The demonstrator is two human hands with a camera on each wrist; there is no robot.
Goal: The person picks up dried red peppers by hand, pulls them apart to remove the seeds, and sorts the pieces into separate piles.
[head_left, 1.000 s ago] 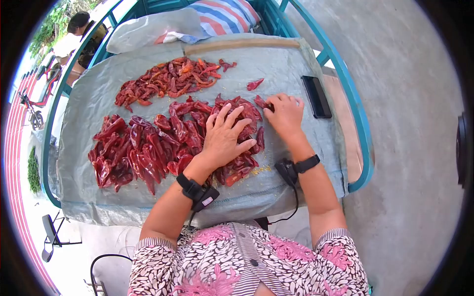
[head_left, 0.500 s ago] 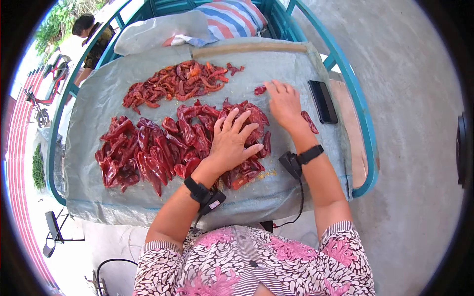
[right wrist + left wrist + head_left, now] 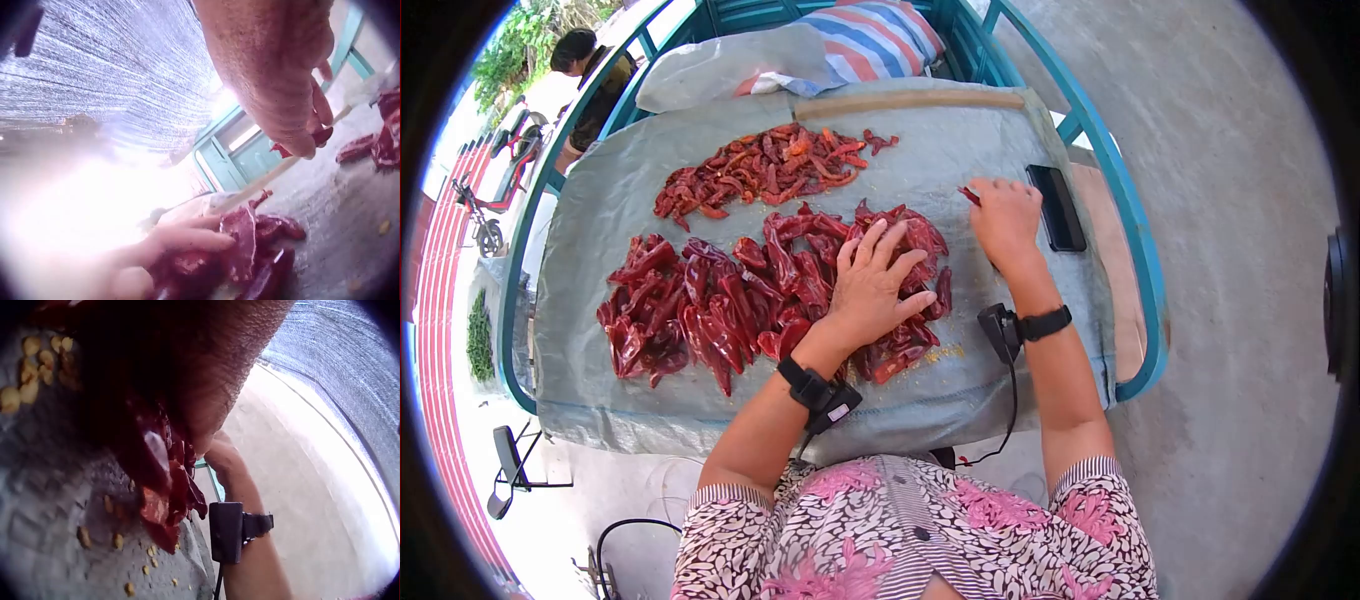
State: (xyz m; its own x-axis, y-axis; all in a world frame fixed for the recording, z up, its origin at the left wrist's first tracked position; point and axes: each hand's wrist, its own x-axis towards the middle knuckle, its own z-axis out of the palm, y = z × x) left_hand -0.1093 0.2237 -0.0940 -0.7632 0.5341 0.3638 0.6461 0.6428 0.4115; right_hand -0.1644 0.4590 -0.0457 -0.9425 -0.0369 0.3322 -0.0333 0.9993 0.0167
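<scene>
The left hand (image 3: 875,290) rests palm down, fingers spread, on the right part of a pile of glossy dark red peppers (image 3: 720,310). To its right, the right hand (image 3: 1007,220) is raised at the phone's left side. It pinches a small red pepper (image 3: 970,195), whose end sticks out left of the fingers. In the right wrist view, the pepper (image 3: 322,136) shows between the thumb and fingers of the right hand (image 3: 275,69). The left wrist view has the left hand (image 3: 219,356) dark and close above pepper pieces (image 3: 165,506).
A second heap of thinner, shrivelled red peppers (image 3: 770,165) lies farther back on the grey sheet (image 3: 580,380). A black phone (image 3: 1057,208) is at the right, inside the teal rail (image 3: 1130,230). Striped sacking (image 3: 880,40) lies behind. Pale seeds (image 3: 945,352) lie near the pile. A person crouches at upper left.
The right hand has moved away from the pile, then right toward the phone, now with the small pepper between its fingers. A pepper beside the right wrist is no longer visible. The left hand stays on the pile.
</scene>
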